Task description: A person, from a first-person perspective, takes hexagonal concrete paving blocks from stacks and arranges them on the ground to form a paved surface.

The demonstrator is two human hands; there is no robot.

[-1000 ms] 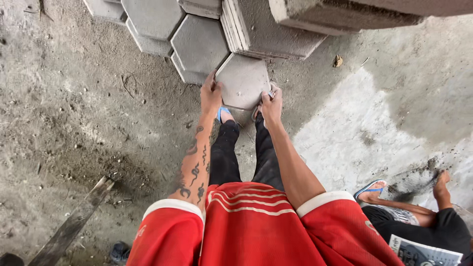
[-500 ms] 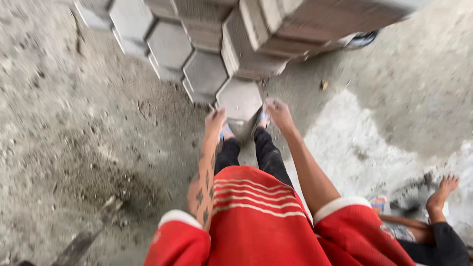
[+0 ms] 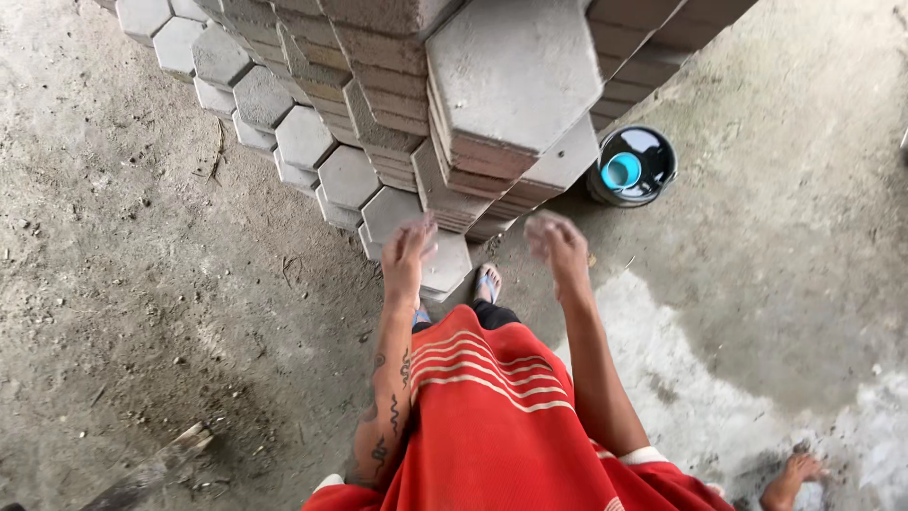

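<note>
Both hands are hanging free in the air w/ nothing in them: left hand is hovering over the near edge of the lowest hexagonal paver, fingers loosely spread, and right hand is at 3 o'clock from it, fingers relaxed and a bit curled, blurred. The paver stacks are rising at 12 o'clock, approx. overhanging the hands, while bare concrete floor is lying open at 9 o'clock. A dark bucket w/ a blue cup is standing at 1 o'clock by the stack edge, and another person's bare foot is showing at 4 o'clock.
</note>
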